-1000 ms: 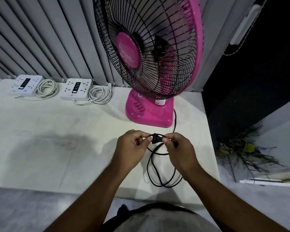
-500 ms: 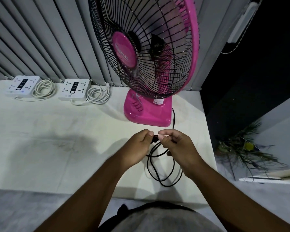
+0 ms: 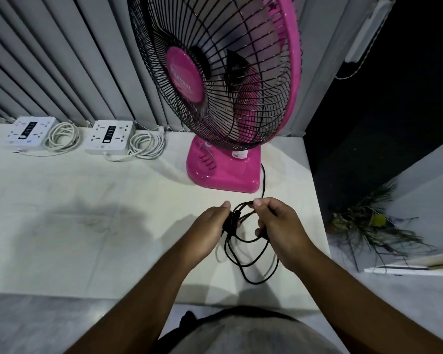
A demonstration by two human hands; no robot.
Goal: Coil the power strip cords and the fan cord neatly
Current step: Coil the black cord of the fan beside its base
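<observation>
Left hand (image 3: 207, 226), right hand (image 3: 283, 227) close together, fingers (image 3: 261, 202) curled, perhaps pinched

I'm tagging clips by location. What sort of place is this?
Likely a home, beside a window at night: vertical blinds behind a white tabletop that carries a pink table fan.

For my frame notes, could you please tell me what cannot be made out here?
Head view only:
- Plug end of the fan cord: mostly covered by the fingers of the left hand.
- Where it leaves the fan: behind the base.
- Fan's top: cut off by the upper edge.
- Markings on the power strips: too small to read.
</observation>
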